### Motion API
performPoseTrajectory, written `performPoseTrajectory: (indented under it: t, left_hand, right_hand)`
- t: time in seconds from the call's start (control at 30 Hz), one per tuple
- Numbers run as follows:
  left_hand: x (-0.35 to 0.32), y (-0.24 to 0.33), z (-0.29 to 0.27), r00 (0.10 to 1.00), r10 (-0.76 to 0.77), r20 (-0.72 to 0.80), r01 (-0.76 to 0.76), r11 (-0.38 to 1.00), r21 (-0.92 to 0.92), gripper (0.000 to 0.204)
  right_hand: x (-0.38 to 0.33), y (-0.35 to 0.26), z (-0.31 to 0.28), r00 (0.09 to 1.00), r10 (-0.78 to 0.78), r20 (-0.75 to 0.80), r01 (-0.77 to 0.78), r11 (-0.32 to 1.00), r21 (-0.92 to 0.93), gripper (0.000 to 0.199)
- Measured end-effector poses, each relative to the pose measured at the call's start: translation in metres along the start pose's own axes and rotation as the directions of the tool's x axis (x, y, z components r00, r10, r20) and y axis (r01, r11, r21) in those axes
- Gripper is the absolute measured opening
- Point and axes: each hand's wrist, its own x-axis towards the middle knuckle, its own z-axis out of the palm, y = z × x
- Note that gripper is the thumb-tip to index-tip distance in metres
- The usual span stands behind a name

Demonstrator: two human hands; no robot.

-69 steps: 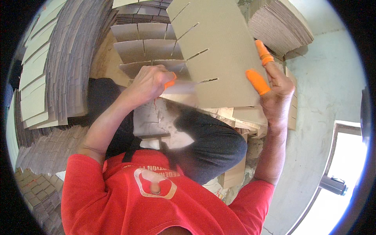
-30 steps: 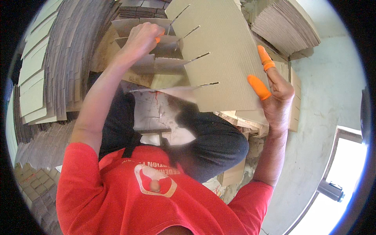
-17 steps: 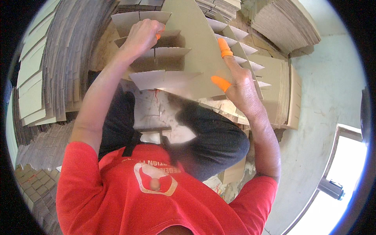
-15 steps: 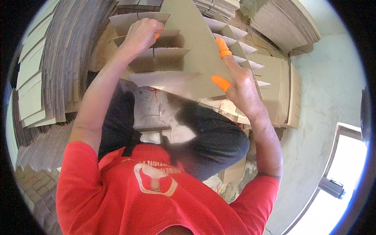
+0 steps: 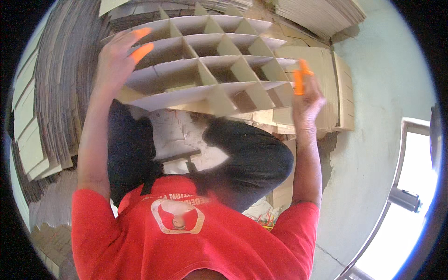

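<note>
A cardboard divider [image 5: 205, 59] stands spread out as a grid of crossed strips in front of me, above my lap. My left hand [image 5: 116, 58] is at its left ends, wearing orange finger covers on thumb and forefinger. Those two fingers stretch out apart over the strips. At the right end of the grid is my right hand [image 5: 310, 95], also in orange finger covers, its fingers close together against a strip's end. The exact grip there is blurred.
Tall stacks of cardboard sheets [image 5: 60, 88] rise at my left. More cardboard stacks stand at the far right [image 5: 322, 18] and beside the divider [image 5: 326, 84]. A pale wall [image 5: 373, 102] runs along my right, with a bright opening [image 5: 396, 224] lower down.
The divider was partly folded, with a broad panel leaning across it; now it is spread into an open grid. My left hand has moved left and down, my right hand outward to the right.
</note>
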Motion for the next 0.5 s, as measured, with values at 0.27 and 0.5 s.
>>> performPoseTrajectory:
  t: [0.27, 0.5]
  left_hand:
    - [-0.066, 0.018, -0.042, 0.997, 0.019, -0.073, -0.016, 0.999, 0.045, 0.042]
    - [-0.089, 0.011, -0.051, 0.989, 0.019, -0.148, -0.007, 0.997, 0.081, 0.041]
  right_hand:
    - [-0.127, 0.242, -0.009, 0.999, -0.044, -0.014, 0.024, 0.758, -0.652, 0.094]
    - [-0.08, 0.202, -0.024, 0.838, 0.54, 0.077, -0.381, 0.68, -0.627, 0.067]
